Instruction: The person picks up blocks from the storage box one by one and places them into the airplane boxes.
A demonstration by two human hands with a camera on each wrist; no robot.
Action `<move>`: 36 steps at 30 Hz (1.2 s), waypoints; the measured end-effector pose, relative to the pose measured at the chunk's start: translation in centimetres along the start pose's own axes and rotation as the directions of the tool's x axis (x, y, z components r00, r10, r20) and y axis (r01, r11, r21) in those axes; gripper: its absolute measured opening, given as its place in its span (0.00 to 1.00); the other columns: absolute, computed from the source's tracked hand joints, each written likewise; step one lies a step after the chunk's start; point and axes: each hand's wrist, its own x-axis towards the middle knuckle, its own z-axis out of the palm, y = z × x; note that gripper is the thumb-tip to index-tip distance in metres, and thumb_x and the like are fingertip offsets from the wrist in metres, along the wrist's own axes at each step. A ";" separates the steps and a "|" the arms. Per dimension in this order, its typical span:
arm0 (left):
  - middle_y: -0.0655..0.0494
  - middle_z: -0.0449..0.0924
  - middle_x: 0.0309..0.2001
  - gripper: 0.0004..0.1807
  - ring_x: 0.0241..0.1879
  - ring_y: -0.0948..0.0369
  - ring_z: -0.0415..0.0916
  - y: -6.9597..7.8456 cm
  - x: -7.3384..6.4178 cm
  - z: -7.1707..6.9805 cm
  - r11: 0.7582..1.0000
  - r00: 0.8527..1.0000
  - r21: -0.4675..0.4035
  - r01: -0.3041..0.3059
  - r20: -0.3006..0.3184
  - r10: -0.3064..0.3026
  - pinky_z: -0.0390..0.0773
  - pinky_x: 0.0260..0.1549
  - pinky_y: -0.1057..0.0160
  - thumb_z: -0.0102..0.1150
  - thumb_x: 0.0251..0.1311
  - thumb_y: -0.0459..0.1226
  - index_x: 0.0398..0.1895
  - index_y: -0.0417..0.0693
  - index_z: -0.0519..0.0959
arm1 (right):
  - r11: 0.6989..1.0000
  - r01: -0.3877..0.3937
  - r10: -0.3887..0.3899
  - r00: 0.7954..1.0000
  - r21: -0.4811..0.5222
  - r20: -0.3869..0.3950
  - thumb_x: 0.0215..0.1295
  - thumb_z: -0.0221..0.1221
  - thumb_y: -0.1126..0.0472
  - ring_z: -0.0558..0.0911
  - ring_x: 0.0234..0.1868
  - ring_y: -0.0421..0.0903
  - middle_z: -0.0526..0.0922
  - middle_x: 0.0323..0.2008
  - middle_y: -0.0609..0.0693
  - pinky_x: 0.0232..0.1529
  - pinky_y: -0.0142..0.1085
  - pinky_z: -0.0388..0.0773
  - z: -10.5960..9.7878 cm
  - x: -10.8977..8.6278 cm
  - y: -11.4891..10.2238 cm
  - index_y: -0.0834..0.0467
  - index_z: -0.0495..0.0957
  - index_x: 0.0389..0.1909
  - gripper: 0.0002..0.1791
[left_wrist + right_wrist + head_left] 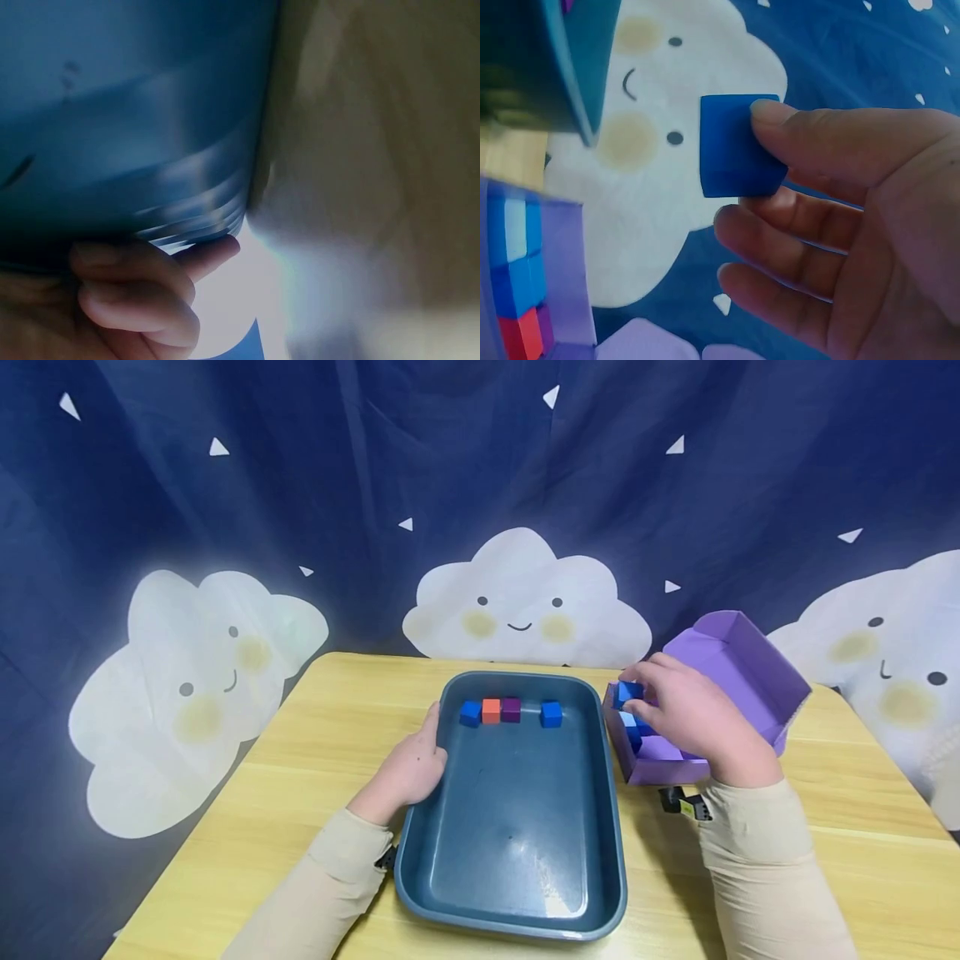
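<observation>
My right hand (682,706) pinches a blue cube (739,146) between thumb and fingers, above the open purple box (663,771). In the right wrist view the cube stands clear of the box, and blue, light blue, red and purple cubes show inside that box. My left hand (408,768) holds the left rim of the dark blue-grey tray (510,827). Its index finger points along the rim, while other fingers (142,300) curl against the tray's outer wall. Along the tray's far end sit a blue cube (470,713), an orange cube (491,711) and a purple cube (511,710) in a row, with another blue cube (551,714) apart to the right.
The box's lid (738,672) is raised, leaning back to the right. Tray and box stand side by side on a light wooden table (300,760). Behind the table hangs a dark blue curtain (480,460) with smiling clouds.
</observation>
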 end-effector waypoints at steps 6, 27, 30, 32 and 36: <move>0.49 0.70 0.19 0.41 0.16 0.53 0.75 0.1 0.0 -0.2 1.000 1.000 0.003 0.012 0.004 -0.012 0.76 0.19 0.58 0.40 0.74 0.35 0.83 0.52 0.32 | 1.000 -0.015 0.016 0.998 -0.007 0.064 0.63 0.65 0.65 0.77 0.40 0.53 0.77 0.44 0.56 0.46 0.51 0.75 0.4 0.1 1.4 0.61 0.82 0.53 0.17; 0.49 0.70 0.19 0.41 0.16 0.53 0.74 0.3 0.1 -0.2 1.000 1.000 0.005 0.005 0.002 -0.005 0.75 0.18 0.58 0.40 0.74 0.36 0.83 0.51 0.33 | 0.976 -0.207 0.218 0.932 -0.068 0.291 0.60 0.63 0.67 0.77 0.42 0.58 0.82 0.44 0.63 0.49 0.57 0.74 3.0 0.3 5.4 0.66 0.81 0.49 0.15; 0.49 0.71 0.19 0.41 0.16 0.53 0.75 0.3 0.1 -0.1 1.000 1.000 -0.003 0.008 0.006 -0.008 0.76 0.18 0.58 0.40 0.74 0.36 0.83 0.52 0.33 | 0.974 -0.218 0.227 0.925 -0.064 0.304 0.61 0.62 0.66 0.77 0.41 0.58 0.82 0.43 0.62 0.48 0.56 0.74 3.1 0.2 5.6 0.65 0.81 0.49 0.15; 0.49 0.71 0.19 0.41 0.16 0.53 0.75 0.3 0.0 -0.1 1.000 1.000 -0.007 0.009 0.008 -0.009 0.76 0.18 0.58 0.40 0.74 0.36 0.83 0.52 0.33 | 0.975 -0.215 0.223 0.925 -0.062 0.306 0.60 0.63 0.66 0.77 0.41 0.57 0.82 0.42 0.61 0.47 0.55 0.74 3.1 0.2 5.7 0.65 0.81 0.48 0.15; 0.49 0.71 0.19 0.41 0.16 0.53 0.75 0.1 0.1 0.0 1.000 1.000 -0.005 0.010 0.006 -0.010 0.76 0.18 0.58 0.40 0.74 0.35 0.83 0.51 0.33 | 0.979 -0.196 0.204 0.930 -0.055 0.307 0.59 0.64 0.67 0.77 0.40 0.57 0.82 0.40 0.59 0.46 0.54 0.74 3.3 0.2 5.8 0.64 0.81 0.46 0.13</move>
